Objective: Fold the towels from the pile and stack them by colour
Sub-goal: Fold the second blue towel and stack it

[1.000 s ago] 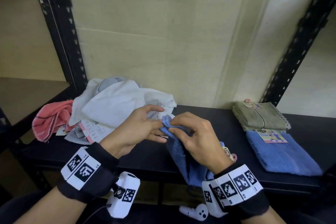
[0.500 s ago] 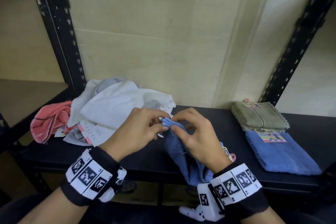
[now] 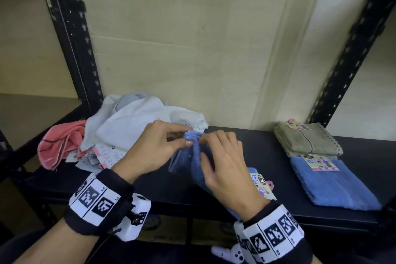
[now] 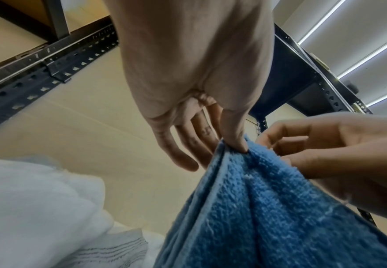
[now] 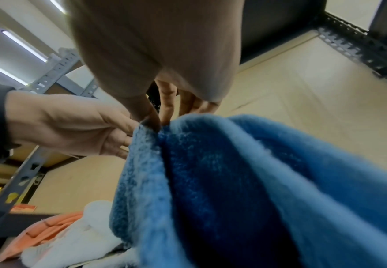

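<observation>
A loose blue towel hangs from both hands above the middle of the black shelf. My left hand pinches its top corner between thumb and fingers, plain in the left wrist view, where that corner sits under the thumb. My right hand pinches the same bunched edge right beside it, the blue towel draping down below. The unfolded pile lies at the left: white towels and a pink towel. At the right sit a folded olive towel and a folded blue towel.
Black perforated shelf posts stand at left and right, with a pale board wall behind. Paper labels lie under the white pile, and the held towel's tag rests on the shelf. Bare shelf shows between my hands and the folded stacks.
Both hands have drawn closer together at the towel's top edge, and the left hand's fingers have closed from a looser hold into a pinch. The towel's corner sits slightly higher.
</observation>
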